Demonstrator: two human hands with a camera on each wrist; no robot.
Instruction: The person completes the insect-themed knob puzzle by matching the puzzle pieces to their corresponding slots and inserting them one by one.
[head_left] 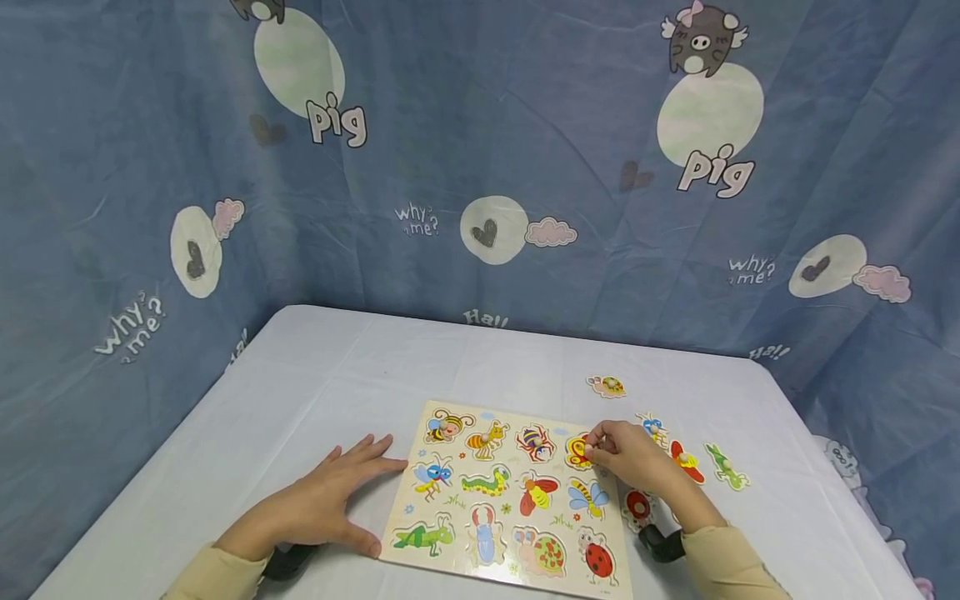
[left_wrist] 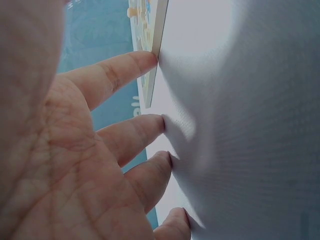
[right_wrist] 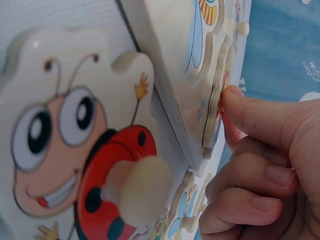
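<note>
A wooden insect peg puzzle board (head_left: 450, 575) lies on the table. Fingers spread, my left hand (head_left: 322, 500) rests at its left side, thumb by the near corner and index finger touching the edge; the left wrist view shows that fingertip (left_wrist: 147, 59) against the board's side. At the far right corner, my right hand (head_left: 637, 458) pinches a yellow and red butterfly piece (head_left: 576, 451). From the right wrist, the piece's edge (right_wrist: 216, 95) stands above the board's surface; its knob is hidden by the fingers. Knobbed bee (head_left: 447, 427), striped insect (head_left: 487, 440) and spider (head_left: 536, 443) pieces occupy the far row.
Right of the board lie loose pieces: a ladybug (right_wrist: 115, 175) partly behind the right wrist, a red-winged fly (head_left: 687, 462), a blue mosquito (head_left: 652, 428) and a green grasshopper (head_left: 726, 467). Beyond the board is a snail piece (head_left: 607, 386). A blue curtain (head_left: 480, 150) hangs behind the table.
</note>
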